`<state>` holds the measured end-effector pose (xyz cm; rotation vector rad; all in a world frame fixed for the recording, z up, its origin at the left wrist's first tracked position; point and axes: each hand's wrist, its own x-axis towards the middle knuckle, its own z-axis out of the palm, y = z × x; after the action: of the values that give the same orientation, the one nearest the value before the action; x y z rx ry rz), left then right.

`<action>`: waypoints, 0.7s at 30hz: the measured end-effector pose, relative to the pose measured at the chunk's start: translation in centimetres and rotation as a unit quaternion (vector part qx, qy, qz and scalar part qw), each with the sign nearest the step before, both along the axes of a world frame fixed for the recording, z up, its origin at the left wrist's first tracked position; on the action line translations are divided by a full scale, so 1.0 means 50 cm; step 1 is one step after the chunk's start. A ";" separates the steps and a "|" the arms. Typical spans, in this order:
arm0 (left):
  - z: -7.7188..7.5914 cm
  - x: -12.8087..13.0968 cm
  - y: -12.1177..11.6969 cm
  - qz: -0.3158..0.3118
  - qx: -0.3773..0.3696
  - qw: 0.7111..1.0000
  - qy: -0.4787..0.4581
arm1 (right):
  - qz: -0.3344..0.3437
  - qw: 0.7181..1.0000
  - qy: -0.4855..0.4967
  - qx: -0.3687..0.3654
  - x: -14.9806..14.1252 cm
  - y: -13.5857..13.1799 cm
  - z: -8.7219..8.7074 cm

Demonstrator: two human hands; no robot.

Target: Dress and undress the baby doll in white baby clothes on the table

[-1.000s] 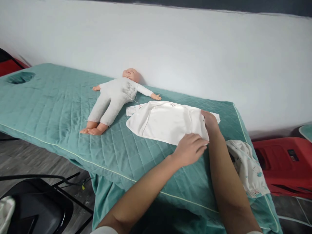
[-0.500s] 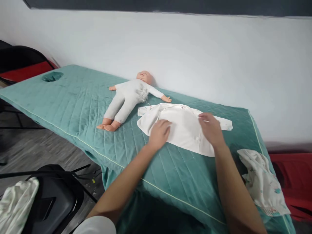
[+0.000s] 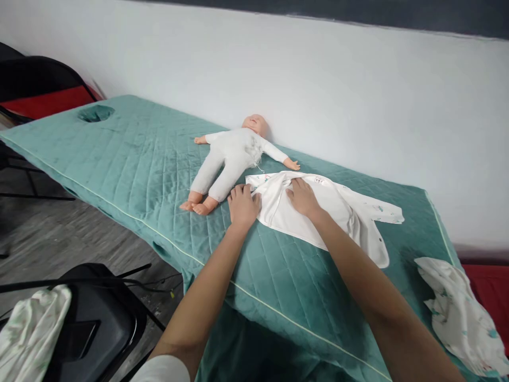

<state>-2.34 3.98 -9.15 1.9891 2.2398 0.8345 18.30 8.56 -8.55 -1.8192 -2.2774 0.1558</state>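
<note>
A white baby shirt (image 3: 306,225) lies spread on the green quilted cover, rumpled toward its left side and collar. At its left edge is my left hand (image 3: 243,206), palm down, fingers stretched forward and thumb apart. My right hand (image 3: 304,197) bends its fingers onto the cloth just below the collar, gripping a fold there; the fingertips are partly hidden. Beyond my hands, a baby doll (image 3: 234,151) with a white cloth body lies on its back, head toward the wall. One doll arm reaches close to the shirt's upper edge.
The green-covered massage table (image 3: 131,154) has a face hole at its far left. Another printed white garment (image 3: 461,313) lies at the right end. Patterned cloth (image 3: 35,329) rests on a black chair (image 3: 99,318) at lower left. A white wall (image 3: 358,95) stands behind.
My right hand has moved left across the shirt to near its collar. My left hand has shifted to the shirt's left edge. The right flap now lies folded outward. The view has turned slightly.
</note>
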 end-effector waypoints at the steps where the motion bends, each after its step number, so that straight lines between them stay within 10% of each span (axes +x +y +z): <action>1: 0.001 -0.004 0.006 -0.002 0.000 1.000 -0.002 | -0.013 1.000 -0.004 0.010 -0.004 0.018 -0.002; 11: -0.011 -0.029 0.103 -0.100 0.041 0.986 -0.130 | -0.031 0.997 -0.020 0.068 -0.001 0.038 -0.026; 21: -0.018 -0.027 0.111 -0.074 0.102 0.978 -0.164 | -0.082 0.994 -0.060 -0.029 -0.015 0.041 -0.015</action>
<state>-3.70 9.51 -10.05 1.8951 1.8678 1.3088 17.54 10.62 -9.31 -2.0881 -2.2078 0.0887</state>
